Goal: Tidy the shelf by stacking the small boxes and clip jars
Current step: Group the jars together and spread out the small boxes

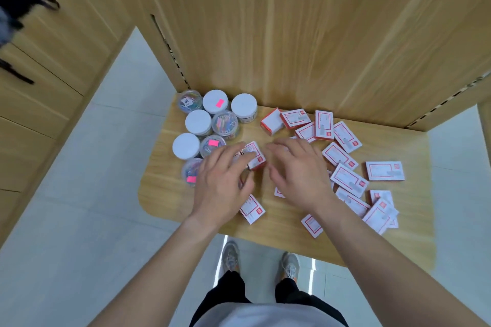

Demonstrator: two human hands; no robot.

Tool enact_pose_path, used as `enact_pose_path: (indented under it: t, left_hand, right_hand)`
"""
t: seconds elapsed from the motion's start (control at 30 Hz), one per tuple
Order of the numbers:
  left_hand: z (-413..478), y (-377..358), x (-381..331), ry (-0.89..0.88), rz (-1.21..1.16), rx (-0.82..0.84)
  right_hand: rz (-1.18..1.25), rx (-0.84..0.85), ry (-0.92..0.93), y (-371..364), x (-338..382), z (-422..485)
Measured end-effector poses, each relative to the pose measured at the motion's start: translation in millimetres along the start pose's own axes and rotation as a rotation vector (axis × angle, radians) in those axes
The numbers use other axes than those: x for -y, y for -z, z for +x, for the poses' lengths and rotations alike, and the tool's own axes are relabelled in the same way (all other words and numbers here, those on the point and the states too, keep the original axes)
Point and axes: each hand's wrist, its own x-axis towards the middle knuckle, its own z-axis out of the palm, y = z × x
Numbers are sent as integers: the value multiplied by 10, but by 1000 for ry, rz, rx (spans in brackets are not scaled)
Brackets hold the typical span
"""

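Note:
Several small red-and-white boxes lie scattered over the wooden shelf (pixel 287 231), most of them on the right, such as one box (pixel 384 171) lying flat near the right edge. Several round clip jars (pixel 215 101) with white lids or clear tops cluster at the back left. My left hand (pixel 221 183) hovers mid-shelf, its fingertips touching a small box (pixel 254 154). My right hand (pixel 299 171) is beside it, fingers spread, palm down over other boxes, holding nothing. Some boxes are hidden under both hands.
The shelf's wooden back panel (pixel 305 34) rises right behind the jars and boxes. Wooden drawers (pixel 39 66) with black handles stand to the left. Pale floor tiles and my shoes (pixel 231 256) show below the shelf's front edge.

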Motion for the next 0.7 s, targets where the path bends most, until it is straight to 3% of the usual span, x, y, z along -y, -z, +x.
enact_pose_path:
  t: [0.17, 0.37, 0.57, 0.7]
  left_hand:
    - [242, -93, -111, -29, -4, 41]
    - [700, -235, -226, -84, 132, 236]
    - [578, -170, -137, -5, 259, 172]
    - [607, -227, -266, -72, 140, 145]
  right_hand:
    - [-124, 48, -99, 94, -154, -191]
    - [-124, -122, -139, 247, -269, -124]
    - [-182, 208, -80, 179, -293, 313]
    - [-154, 127, -53, 221, -438, 61]
